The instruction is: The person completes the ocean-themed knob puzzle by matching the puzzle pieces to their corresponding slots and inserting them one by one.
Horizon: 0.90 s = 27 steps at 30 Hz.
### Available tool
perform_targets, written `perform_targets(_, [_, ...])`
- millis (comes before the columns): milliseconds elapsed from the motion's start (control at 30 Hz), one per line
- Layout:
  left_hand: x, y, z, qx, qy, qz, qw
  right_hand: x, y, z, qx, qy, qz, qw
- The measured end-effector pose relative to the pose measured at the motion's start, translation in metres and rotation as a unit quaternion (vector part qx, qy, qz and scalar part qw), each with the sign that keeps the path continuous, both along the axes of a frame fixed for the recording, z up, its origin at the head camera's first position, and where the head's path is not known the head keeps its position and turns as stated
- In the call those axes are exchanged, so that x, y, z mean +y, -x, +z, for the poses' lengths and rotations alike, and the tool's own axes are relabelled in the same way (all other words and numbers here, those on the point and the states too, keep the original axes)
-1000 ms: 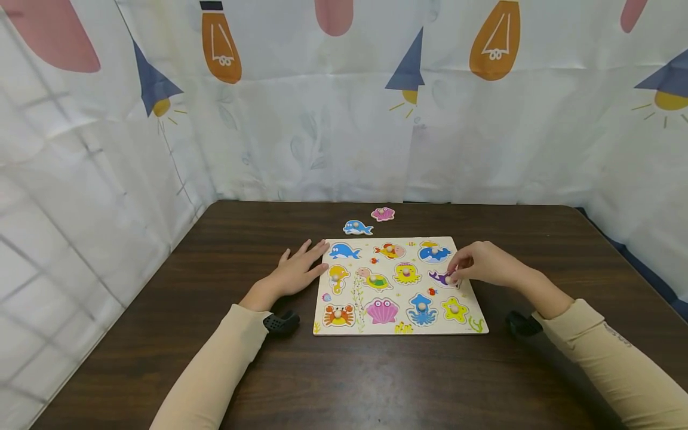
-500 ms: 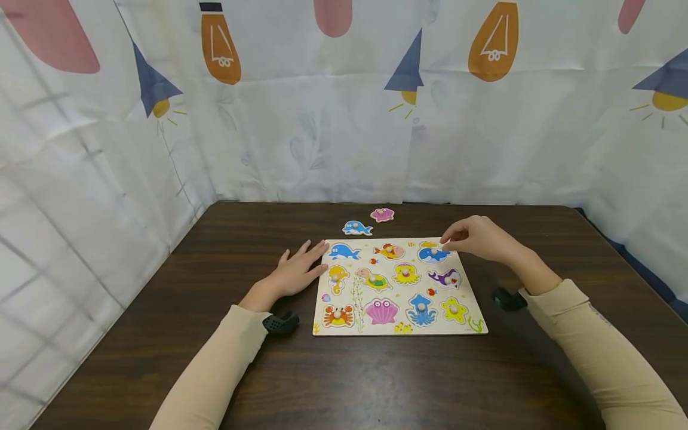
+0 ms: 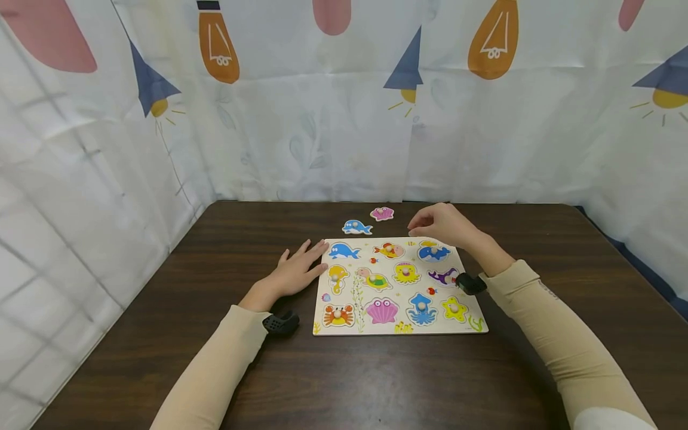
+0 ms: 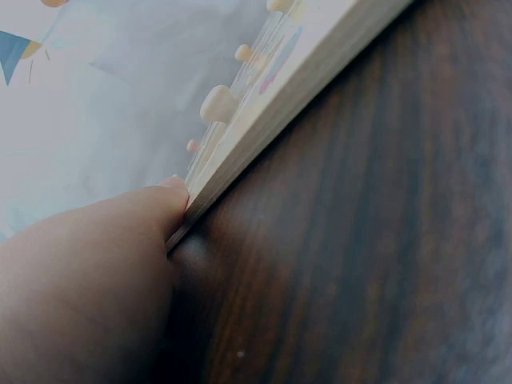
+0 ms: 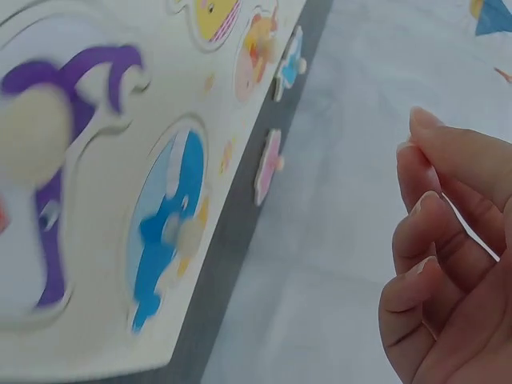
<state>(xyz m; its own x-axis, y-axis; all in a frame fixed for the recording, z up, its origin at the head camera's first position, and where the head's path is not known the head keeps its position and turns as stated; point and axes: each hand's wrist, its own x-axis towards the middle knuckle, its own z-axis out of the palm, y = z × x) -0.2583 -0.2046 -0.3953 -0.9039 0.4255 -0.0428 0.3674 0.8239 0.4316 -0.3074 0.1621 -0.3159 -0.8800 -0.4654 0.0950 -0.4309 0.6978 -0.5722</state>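
Observation:
A wooden sea-animal puzzle board lies flat on the table. Most of its pictures carry knobs; the pink clam picture and the blue dolphin picture show none. My left hand rests at the board's left edge with fingers spread, thumb against the edge in the left wrist view. Over the far right part of the board my right hand hangs, fingers loosely curled around nothing. To its left, beyond the board, lie a pink clam piece and a blue dolphin piece, both knobbed.
The dark wooden table reaches back to a white patterned curtain. Each wrist wears a black camera; the right one overlaps the purple whale piece in the head view.
My right hand has let go of the purple whale piece in its slot and moved away and left, past the blue whale, toward the loose pieces. The left hand has stayed still.

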Motion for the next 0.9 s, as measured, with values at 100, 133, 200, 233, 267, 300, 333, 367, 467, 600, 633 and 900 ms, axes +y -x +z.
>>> perform_targets(100, [0.0, 0.0, -0.001, -0.001, -0.001, 0.002, 1.0, -0.012, 0.007, 0.0, 0.0, 0.009, 0.006, 1.0])
perform_targets(133, [-0.001, 0.0, -0.001, -0.001, -0.001, 0.002, 1.0, -0.015, 0.009, 0.0, -0.001, 0.013, 0.007, 1.0])
perform_targets(200, [-0.001, 0.0, -0.001, -0.003, -0.002, 0.002, 1.0, -0.022, 0.015, 0.001, 0.001, 0.019, 0.006, 1.0])
perform_targets(233, [0.0, 0.0, -0.001, -0.005, -0.003, 0.003, 1.0, -0.025, 0.018, 0.002, 0.001, 0.021, 0.005, 1.0])
perform_targets(267, [0.0, 0.0, -0.001, -0.005, -0.003, 0.002, 1.0, -0.027, 0.02, 0.002, -0.002, 0.023, 0.001, 1.0])
perform_targets(300, [0.0, 0.0, 0.0, -0.005, -0.003, 0.002, 1.0, -0.03, 0.023, 0.003, -0.003, 0.024, -0.005, 1.0])
perform_targets(333, [0.0, 0.0, 0.0, -0.005, -0.003, 0.002, 1.0, -0.032, 0.026, 0.003, -0.003, 0.023, -0.011, 1.0])
perform_targets(367, [0.0, 0.0, 0.0, -0.005, -0.003, 0.002, 1.0, -0.034, 0.029, 0.003, -0.005, 0.024, -0.017, 1.0])
perform_targets(467, [0.0, 0.0, 0.0, -0.005, -0.001, 0.002, 1.0, -0.039, 0.037, 0.001, -0.017, 0.028, -0.036, 0.999])
perform_targets(600, [-0.001, 0.002, 0.0, -0.006, 0.001, 0.003, 1.0, -0.046, 0.048, -0.005, -0.03, 0.035, -0.053, 0.997])
perform_targets(633, [-0.001, 0.002, 0.0, -0.006, 0.002, 0.004, 1.0, -0.048, 0.051, -0.006, -0.032, 0.037, -0.055, 0.997])
perform_targets(900, [0.0, 0.003, -0.001, -0.01, 0.004, 0.007, 0.9999, -0.063, 0.07, -0.02, -0.052, 0.041, -0.055, 0.996])
